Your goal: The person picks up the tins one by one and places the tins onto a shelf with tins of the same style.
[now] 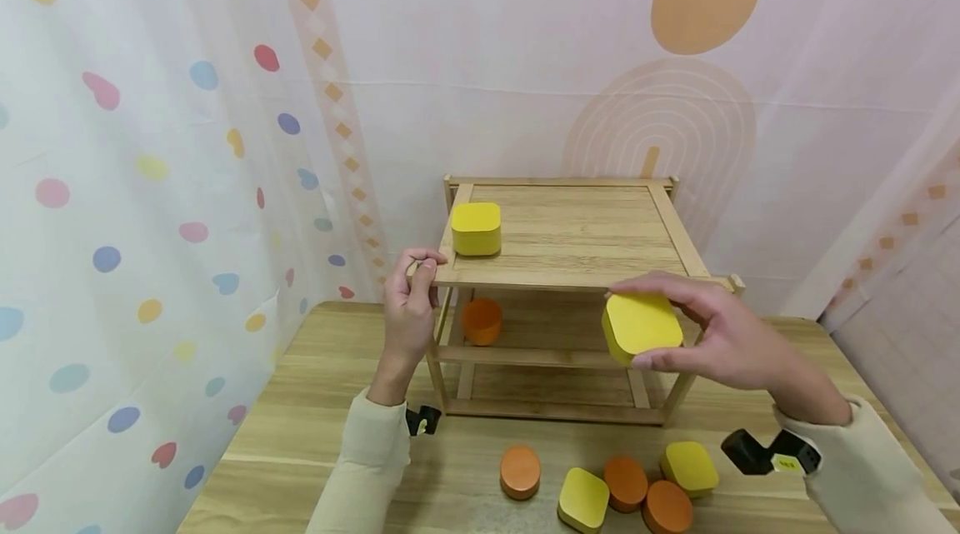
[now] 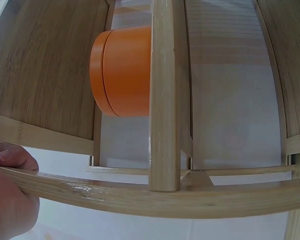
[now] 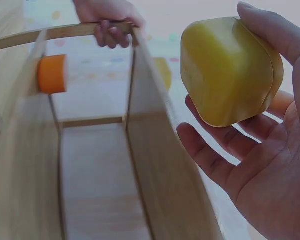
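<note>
A wood-grain worktop [image 1: 300,401] stands before pale cloth [image 1: 480,34], printed with coloured dots and hearts at the left and a tan disc over arches at the back. On it stands a three-shelf wooden rack [image 1: 570,222].

The left hand [image 1: 411,301] has its grip closed round the rack's top at the front left corner. The right hand's [image 1: 720,334] grip is clamped on a held box [image 1: 642,326], yellow, tilted, near the rack's front right corner.

A top box [image 1: 476,230], also yellow, sits at the left of the top shelf; an orange tin [image 1: 482,322] is below on the middle one. Lid seams show on tin and held box; their contents are hidden. Before the rack lie two yellow boxes [image 1: 690,468] and three orange tins [image 1: 520,472], one tin apart from the others.
</note>
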`<move>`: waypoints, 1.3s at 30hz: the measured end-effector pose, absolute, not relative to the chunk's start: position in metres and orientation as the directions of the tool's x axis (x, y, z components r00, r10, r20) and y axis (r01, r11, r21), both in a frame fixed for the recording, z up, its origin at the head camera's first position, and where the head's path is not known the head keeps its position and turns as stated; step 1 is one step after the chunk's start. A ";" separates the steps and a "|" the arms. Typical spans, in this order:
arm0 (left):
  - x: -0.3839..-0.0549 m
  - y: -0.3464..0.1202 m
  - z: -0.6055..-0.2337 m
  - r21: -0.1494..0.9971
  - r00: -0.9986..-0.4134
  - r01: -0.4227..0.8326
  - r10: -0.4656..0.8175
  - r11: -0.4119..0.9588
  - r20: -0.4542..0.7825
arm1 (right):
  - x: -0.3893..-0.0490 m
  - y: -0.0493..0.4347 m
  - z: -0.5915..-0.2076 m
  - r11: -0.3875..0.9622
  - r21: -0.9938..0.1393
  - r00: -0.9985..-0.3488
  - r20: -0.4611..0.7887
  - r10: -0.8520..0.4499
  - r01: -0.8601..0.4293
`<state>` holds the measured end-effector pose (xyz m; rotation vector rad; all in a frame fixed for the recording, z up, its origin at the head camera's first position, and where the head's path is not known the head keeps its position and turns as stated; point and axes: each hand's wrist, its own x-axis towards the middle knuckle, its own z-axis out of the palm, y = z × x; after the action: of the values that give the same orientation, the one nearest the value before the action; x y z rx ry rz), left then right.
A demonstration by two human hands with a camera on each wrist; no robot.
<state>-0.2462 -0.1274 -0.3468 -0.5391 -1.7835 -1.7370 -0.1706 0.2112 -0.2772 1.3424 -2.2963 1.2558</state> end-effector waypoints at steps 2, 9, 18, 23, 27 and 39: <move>-0.246 -0.128 -0.346 0.754 -0.746 0.653 -0.111 0.067 0.656 | -0.175 0.205 -0.271 0.232 -0.562 -0.569 0.554 -0.608 -0.794; -0.246 -0.128 -0.347 0.762 -0.754 0.644 -0.112 0.071 0.648 | -0.192 0.186 -0.257 0.283 -0.611 -0.643 0.516 -0.566 -0.740; -0.246 -0.127 -0.347 0.760 -0.752 0.645 -0.116 0.073 0.649 | -0.216 0.168 -0.253 0.291 -0.688 -0.726 0.502 -0.470 -0.664; -0.247 -0.128 -0.348 0.756 -0.747 0.651 -0.117 0.066 0.654 | -0.229 0.155 -0.251 0.286 -0.755 -0.786 0.456 -0.418 -0.590; -0.246 -0.128 -0.348 0.756 -0.748 0.651 -0.114 0.065 0.654 | -0.237 0.145 -0.247 0.315 -0.784 -0.827 0.409 -0.385 -0.535; -0.245 -0.128 -0.347 0.748 -0.740 0.662 -0.114 0.052 0.663 | -0.251 0.119 -0.242 0.398 -0.827 -0.894 0.251 -0.370 -0.397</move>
<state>-0.2453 -0.1282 -0.3470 -0.5504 -1.7627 -1.7471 -0.2511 0.1190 -0.2420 0.7147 -2.6039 1.5533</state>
